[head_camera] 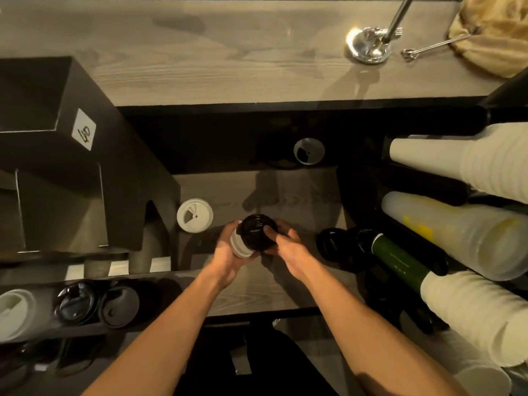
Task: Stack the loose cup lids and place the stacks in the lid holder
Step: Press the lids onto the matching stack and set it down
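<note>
Both of your hands grip one stack of lids (255,234) over the lower counter (300,192) — black lids on top, white ones beneath. Your left hand (233,252) wraps the white end from below with curled fingers. Your right hand (288,242) clasps the black end, its thumb laid across the top lid.

A loose white lid (195,215) lies just left of your hands, at the foot of the black box (71,181). A farther white lid (309,150) sits back by the dark wall.

The lid holder (160,295) is at lower left, well apart from the stack you hold. It carries a white stack and what look like two black stacks — the light there is too dim to be sure. Sleeves of cups (485,167) lie on their sides to your right.
</note>
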